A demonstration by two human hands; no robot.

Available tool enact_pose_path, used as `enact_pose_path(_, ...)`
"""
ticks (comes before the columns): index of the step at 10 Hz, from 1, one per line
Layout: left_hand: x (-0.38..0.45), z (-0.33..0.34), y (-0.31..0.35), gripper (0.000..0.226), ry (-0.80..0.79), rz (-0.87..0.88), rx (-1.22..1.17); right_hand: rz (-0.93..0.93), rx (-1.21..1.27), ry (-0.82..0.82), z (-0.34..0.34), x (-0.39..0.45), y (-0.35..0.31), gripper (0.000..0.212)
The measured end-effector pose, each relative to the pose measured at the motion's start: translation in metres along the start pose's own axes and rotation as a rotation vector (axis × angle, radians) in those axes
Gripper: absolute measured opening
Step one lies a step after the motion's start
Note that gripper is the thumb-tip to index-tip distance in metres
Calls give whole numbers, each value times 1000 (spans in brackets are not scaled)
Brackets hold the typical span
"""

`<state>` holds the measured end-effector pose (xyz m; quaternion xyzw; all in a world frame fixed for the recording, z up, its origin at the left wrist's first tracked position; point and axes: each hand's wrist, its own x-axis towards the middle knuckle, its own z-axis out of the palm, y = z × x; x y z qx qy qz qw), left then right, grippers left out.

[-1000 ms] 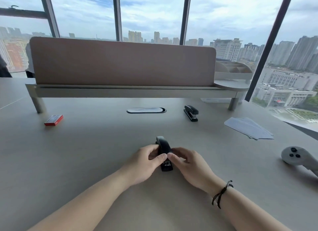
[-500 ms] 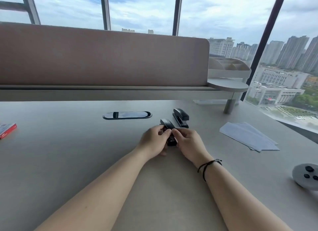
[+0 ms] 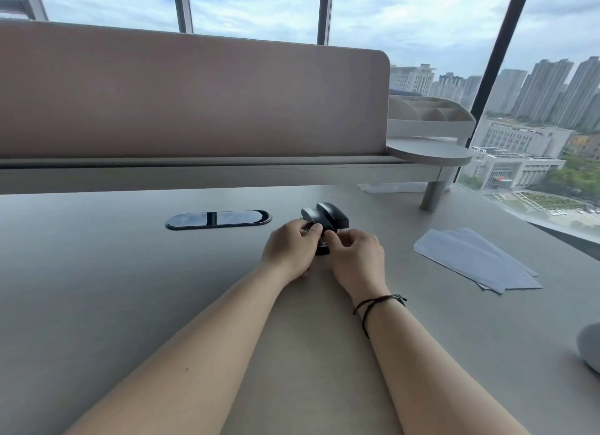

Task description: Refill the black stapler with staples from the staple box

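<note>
A black stapler point(image 3: 311, 216) lies on the grey desk point(image 3: 97, 288), held between both hands. My left hand point(image 3: 290, 248) grips its left side with the fingers curled over it. My right hand point(image 3: 354, 254) pinches its right side. The stapler's near end point(image 3: 322, 249) shows between the two hands; its middle is hidden by my fingers. A second black stapler point(image 3: 334, 214) sits right behind it, touching or nearly touching. The red staple box is out of the frame.
A black oval cable cover point(image 3: 217, 219) is set into the desk at the left of the staplers. Several blue-white paper sheets point(image 3: 474, 259) lie at the right. A grey controller point(image 3: 589, 347) sits at the right edge. A brown divider panel point(image 3: 194, 97) with a shelf closes the back.
Both hands have slid the stapler away from me across the desk until it rests against the second stapler. The view has shifted right, and the red staple box has left the frame.
</note>
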<state>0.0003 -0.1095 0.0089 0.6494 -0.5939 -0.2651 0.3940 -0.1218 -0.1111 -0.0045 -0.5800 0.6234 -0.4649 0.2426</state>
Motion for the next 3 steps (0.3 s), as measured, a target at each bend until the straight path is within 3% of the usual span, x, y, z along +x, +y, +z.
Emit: enact_pose_path(3,-17,-5,-9,26,24,13,-106,-38,-119,-83,-1,-15,-7,19)
